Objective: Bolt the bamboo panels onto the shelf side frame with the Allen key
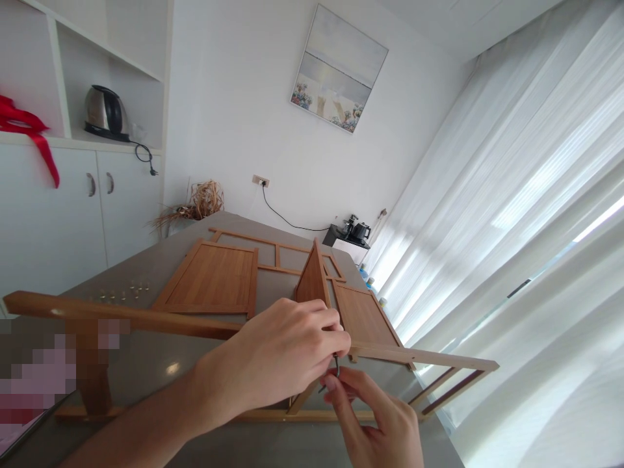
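My left hand [287, 351] is closed over the upper rail of a wooden frame [146, 318], where a standing wooden panel [312, 276] meets it. Its fingers hide the joint. Just below those fingers, a thin dark bent metal hex key [337, 366] shows, its upper end running up under my left fingertips. My right hand [383, 416] pinches the bend of this key between thumb and forefinger. The frame stands on its side on the grey table [195, 364], its lower rail [263, 415] lying along the tabletop.
Flat wooden panels lie behind the frame, one to the left [214, 276] and one to the right [365, 315], with an open slatted frame [266, 244] beyond. Several small fasteners [123, 296] sit on the left. Bottles [370, 283] stand by the curtain [487, 227].
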A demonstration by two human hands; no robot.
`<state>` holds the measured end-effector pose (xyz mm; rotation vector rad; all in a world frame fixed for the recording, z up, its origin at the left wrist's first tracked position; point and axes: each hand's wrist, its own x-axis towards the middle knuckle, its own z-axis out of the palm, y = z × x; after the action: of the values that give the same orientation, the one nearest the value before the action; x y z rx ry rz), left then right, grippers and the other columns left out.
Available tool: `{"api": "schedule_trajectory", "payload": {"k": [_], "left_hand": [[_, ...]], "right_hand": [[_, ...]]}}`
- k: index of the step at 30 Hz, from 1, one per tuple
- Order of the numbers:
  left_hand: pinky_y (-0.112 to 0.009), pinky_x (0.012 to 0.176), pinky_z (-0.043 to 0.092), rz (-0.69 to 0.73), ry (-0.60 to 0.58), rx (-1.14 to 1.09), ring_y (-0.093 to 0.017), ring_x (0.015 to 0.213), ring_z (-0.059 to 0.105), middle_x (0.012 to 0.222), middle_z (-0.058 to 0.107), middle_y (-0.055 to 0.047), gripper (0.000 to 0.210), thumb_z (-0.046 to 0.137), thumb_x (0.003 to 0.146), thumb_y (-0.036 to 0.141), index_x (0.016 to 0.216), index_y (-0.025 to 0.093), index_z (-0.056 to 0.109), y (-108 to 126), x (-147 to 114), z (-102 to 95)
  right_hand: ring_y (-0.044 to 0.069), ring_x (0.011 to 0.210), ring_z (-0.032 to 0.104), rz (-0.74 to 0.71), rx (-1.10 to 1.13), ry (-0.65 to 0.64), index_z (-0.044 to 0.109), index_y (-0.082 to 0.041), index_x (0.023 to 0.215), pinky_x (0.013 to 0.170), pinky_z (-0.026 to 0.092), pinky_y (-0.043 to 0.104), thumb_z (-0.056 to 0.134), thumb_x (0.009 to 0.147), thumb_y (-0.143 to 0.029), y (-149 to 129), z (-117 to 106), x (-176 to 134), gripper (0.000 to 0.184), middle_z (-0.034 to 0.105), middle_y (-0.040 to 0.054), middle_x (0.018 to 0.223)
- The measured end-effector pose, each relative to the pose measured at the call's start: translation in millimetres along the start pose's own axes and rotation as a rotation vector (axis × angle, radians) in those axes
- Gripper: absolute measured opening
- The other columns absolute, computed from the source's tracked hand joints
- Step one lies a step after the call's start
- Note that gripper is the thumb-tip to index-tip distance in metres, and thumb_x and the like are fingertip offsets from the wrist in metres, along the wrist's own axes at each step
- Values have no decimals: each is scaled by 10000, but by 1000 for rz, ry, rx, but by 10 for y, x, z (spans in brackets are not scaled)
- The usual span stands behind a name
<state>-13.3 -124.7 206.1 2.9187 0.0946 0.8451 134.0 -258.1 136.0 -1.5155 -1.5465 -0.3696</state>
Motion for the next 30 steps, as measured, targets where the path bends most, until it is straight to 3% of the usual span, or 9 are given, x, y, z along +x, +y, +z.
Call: {"api": "schedule_trajectory", "payload": {"k": [3, 7, 14, 30], "left_hand": [[-268, 668, 411, -14, -2, -12, -143, 876, 622, 919, 663, 37, 114, 614, 938, 130, 873, 223, 624, -5, 3, 6], [-269, 682, 419, -16, 1, -24, -132, 870, 623, 907, 661, 46, 114, 615, 945, 138, 876, 228, 628, -6, -2, 12], [-257, 704, 433, -19, 4, -11, -139, 898, 626, 913, 665, 41, 107, 614, 944, 137, 894, 231, 633, -3, -11, 8], [-283, 691, 411, -17, -20, -19, -150, 919, 613, 963, 666, 40, 110, 586, 965, 143, 906, 230, 619, -12, -1, 13]], "right_hand": [[72, 519, 651, 9, 60, 22, 681, -232, 841, 555, 490, 115, 591, 965, -286, -39, 44, -26, 163, 681, -53, 633], [91, 555, 637, -156, -11, 27, 667, -212, 905, 582, 496, 169, 612, 938, -166, 1, 5, -42, 79, 666, -25, 668], [115, 591, 626, -403, -192, 21, 662, -155, 1057, 593, 503, 224, 628, 920, -85, 114, -118, 16, 158, 677, 18, 729], [116, 585, 615, -505, -373, -58, 678, -122, 1081, 574, 489, 254, 619, 942, -103, 55, -242, 137, 153, 694, 33, 761]]}}
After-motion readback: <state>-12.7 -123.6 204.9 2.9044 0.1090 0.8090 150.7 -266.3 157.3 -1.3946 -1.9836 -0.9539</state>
